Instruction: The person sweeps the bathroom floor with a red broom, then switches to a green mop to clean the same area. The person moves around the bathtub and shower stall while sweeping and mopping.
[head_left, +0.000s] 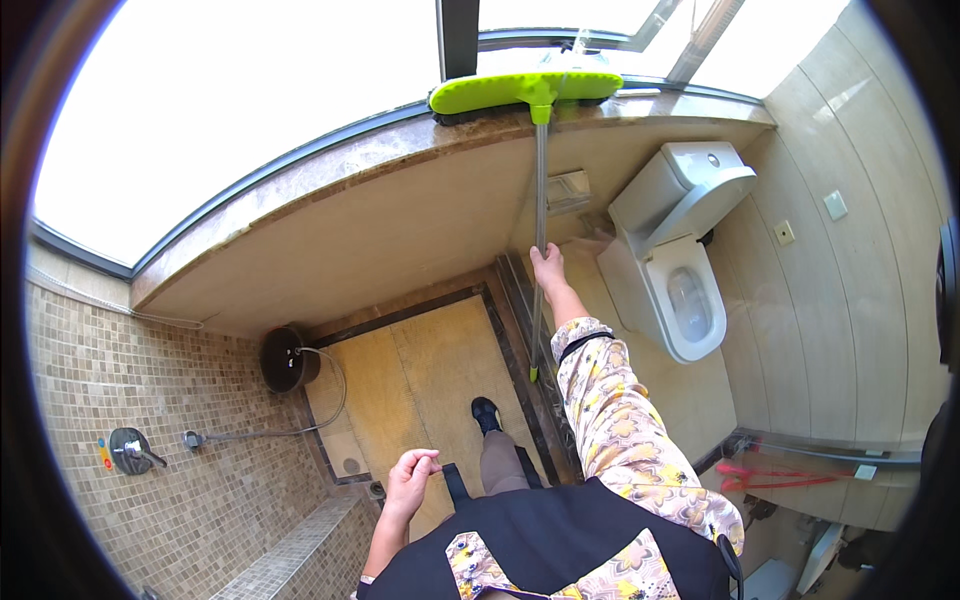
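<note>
My right hand (550, 268) is closed around the metal pole of a green push broom (525, 90), below the middle of the pole. The broom's wide lime-green head, with dark bristles beneath, lies at the stone window sill (300, 180) by the window frame. The pole's green end cap hangs near the dark threshold. My left hand (409, 480) is bent in front of my body at the lower middle, its fingers curled together near a dark strap; whether it holds anything is unclear. A clear object stands on the sill behind the broom head, partly hidden.
A white toilet (686, 300) with raised lid stands right of the pole. At the left are a dark bucket (283, 360) with a shower hose in it and a shower mixer (133, 451) on mosaic tile. A raised dark stone threshold (517, 322) divides the floor; a glass edge is at lower right.
</note>
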